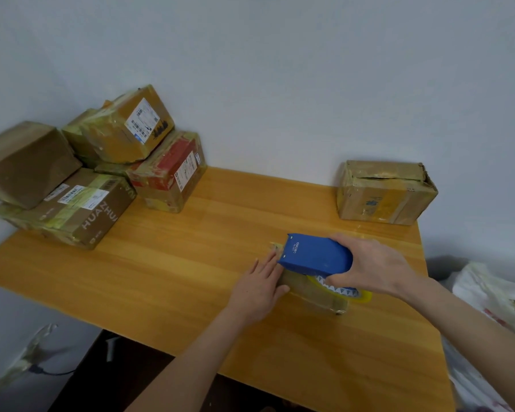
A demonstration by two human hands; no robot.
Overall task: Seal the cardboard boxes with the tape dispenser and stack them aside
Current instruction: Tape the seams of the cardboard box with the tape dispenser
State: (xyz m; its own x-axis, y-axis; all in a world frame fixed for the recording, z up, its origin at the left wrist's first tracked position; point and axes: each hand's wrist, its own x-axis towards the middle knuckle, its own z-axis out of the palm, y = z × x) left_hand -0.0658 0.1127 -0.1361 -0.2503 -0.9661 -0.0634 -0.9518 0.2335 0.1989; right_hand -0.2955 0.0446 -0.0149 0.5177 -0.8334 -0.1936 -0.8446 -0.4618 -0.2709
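My right hand (372, 267) grips a blue tape dispenser (315, 255) with a yellow-edged tape roll, pressed on top of a small flat cardboard box (312, 294) near the middle right of the wooden table (167, 278). My left hand (257, 285) lies flat against the box's left end and holds it down. Most of the small box is hidden under the dispenser and my hands. Another cardboard box (385, 193) with a torn, taped top stands at the table's far right corner. A stack of several taped boxes (101, 171) fills the far left corner.
A pale wall runs behind the table. White plastic bags (494, 301) lie beyond the right edge. A strip of clear tape or plastic (27, 352) hangs below the left front edge, beside a dark cable.
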